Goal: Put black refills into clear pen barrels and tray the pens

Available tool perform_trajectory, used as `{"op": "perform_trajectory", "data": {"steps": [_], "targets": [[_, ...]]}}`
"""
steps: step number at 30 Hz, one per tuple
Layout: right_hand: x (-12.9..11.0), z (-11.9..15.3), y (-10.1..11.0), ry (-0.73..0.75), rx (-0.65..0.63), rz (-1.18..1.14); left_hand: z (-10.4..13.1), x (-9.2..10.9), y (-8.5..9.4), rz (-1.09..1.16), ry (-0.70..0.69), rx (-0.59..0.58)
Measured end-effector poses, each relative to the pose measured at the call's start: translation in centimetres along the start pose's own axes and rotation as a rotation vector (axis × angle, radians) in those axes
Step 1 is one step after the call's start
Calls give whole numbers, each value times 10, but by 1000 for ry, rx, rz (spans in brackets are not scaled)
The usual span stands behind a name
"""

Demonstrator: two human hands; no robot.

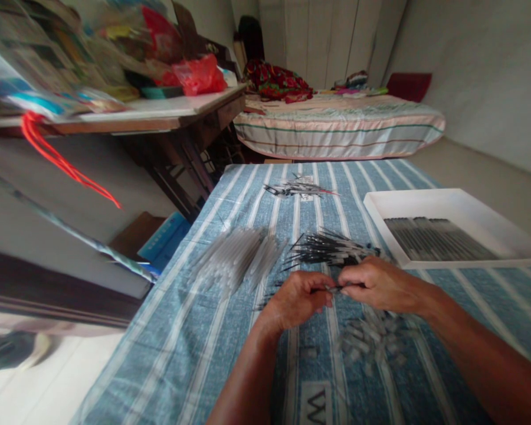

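Note:
My left hand (298, 300) and my right hand (378, 284) meet over the middle of the table, both closed in a pinch. Between their fingertips is a thin dark pen refill (334, 288), mostly covered by the fingers. Just beyond them lies a pile of black pen refills (327, 248), with a few more partly hidden behind my left hand. To the left, translucent pen barrels (230, 260) are heaped side by side. Small clear pen caps (371, 339) lie scattered below my right hand, blurred.
A white box (429, 203) at the right holds a row of pens (438, 239). More thin pen parts (298, 188) lie at the far end of the blue striped tablecloth (159, 366). A cluttered side table (159, 118) stands left, and a bed (336, 127) is behind.

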State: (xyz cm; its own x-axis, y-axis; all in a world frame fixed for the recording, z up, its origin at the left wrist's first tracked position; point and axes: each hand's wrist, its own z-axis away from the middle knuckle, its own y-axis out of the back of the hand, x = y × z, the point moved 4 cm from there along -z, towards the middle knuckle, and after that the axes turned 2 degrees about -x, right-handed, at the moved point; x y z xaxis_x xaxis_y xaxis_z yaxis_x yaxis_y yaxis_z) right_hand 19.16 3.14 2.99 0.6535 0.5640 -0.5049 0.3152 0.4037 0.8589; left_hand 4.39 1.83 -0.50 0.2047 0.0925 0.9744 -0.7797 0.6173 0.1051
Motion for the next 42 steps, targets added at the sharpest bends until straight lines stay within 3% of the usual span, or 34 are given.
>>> {"op": "perform_trajectory", "data": {"steps": [5,11,20,26,32,42], "targets": [[4,0,-4,11,-24,-219,0,1,-1,-29,5,-2],[16,2,-19,-122,-20,-490,0,4,2,-151,-16,21],[21,1,-27,3,155,-322,-1,6,0,-120,77,23],[25,2,-29,-31,132,-425,-3,5,-1,-135,72,47],[22,4,-25,-25,185,-473,-1,12,-2,-98,94,-12],[26,2,-28,-50,167,-470,-5,5,-4,-53,58,85]]}}
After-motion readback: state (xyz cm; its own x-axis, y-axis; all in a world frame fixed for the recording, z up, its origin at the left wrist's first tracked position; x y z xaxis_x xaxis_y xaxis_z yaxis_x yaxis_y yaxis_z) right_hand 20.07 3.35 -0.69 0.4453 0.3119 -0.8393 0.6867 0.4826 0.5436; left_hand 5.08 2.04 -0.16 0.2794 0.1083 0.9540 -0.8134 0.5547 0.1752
